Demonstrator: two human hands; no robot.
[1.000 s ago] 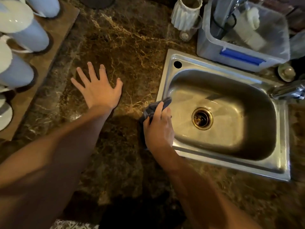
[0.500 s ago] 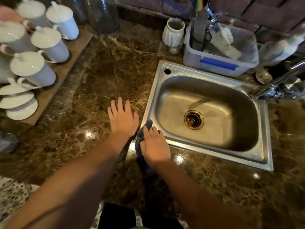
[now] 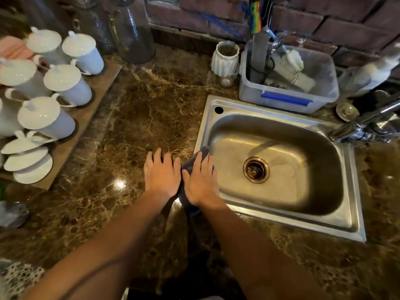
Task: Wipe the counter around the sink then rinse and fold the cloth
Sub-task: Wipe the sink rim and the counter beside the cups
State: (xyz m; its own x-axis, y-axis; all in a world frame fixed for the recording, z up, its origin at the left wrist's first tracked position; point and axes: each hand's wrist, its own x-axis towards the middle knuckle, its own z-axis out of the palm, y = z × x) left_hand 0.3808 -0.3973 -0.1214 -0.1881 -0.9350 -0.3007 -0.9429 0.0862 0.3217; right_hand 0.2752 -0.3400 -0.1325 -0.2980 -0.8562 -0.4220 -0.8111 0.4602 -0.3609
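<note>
Both palms flat, left hand on counter, right hand pressing cloth

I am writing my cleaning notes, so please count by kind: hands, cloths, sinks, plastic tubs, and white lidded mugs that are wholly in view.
Hands: 2 (left hand, right hand)
Cloth: 1, under the right hand
Sink: 1
Plastic tub: 1
White lidded mugs: 5; one more is cut off by the left edge
Total: 10

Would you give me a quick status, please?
Right hand flat on cloth at sink edge. Left hand flat on counter beside it. Tub crowds far rim.
</note>
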